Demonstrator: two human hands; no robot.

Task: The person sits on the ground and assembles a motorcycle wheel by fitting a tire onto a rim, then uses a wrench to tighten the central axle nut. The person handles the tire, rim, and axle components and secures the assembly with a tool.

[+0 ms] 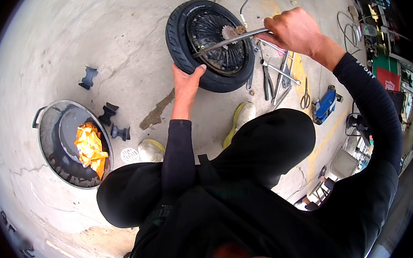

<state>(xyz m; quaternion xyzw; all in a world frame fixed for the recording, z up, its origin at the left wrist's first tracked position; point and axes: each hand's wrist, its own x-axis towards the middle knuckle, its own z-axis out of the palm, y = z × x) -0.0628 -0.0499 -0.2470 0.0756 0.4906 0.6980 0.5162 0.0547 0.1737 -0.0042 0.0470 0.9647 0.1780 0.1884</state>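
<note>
A small black wheel with a rubber tire (179,48) leans tilted on the concrete in front of me, its dark finned hub (210,32) facing up. My left hand (187,85) grips the tire's near edge, thumb on the sidewall and fingers hidden behind it. In a closed fist, my right hand (295,29) holds a long steel tire lever (232,41) by its right end. The lever slants across the wheel, and its far tip lies at the rim's near left side. Whether the tip is tucked under the tire bead I cannot tell.
Right of the wheel lie pliers (267,81), a socket wrench (281,72), scissors (305,97) and a blue jack (327,104). At left stands a metal basin (52,152) with orange plastic (90,148) in it. Black spool-shaped pieces (107,113) and a drain cover (129,155) are nearby.
</note>
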